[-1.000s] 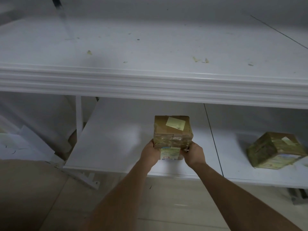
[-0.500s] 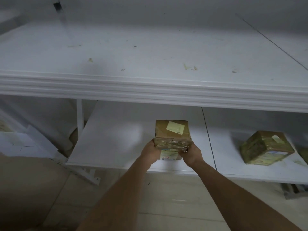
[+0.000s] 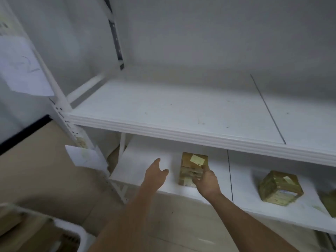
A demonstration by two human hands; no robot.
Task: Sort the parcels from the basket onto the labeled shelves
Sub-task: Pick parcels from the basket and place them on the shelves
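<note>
A small brown taped parcel (image 3: pixel 190 166) with a yellow note on top stands on the lower white shelf (image 3: pixel 145 160). My right hand (image 3: pixel 206 180) still touches its front right side, fingers against the tape. My left hand (image 3: pixel 154 176) is off the parcel, a little to its left, with relaxed fingers and nothing in it. A second taped parcel (image 3: pixel 280 188) lies tilted on the same shelf to the right. The white basket rim (image 3: pixel 72 228) shows at the bottom left, with cardboard inside.
A wide white upper shelf (image 3: pixel 181 110) juts out above the lower one. Paper labels (image 3: pixel 23 70) hang on the left upright, and another label (image 3: pixel 83 157) lower down. Part of a third parcel (image 3: pixel 330 202) peeks in at the right edge. Tan floor lies below.
My left hand has let go of the parcel and drawn away to the left. The parcel now stands on the lower shelf. The view has swung up and left, showing the basket.
</note>
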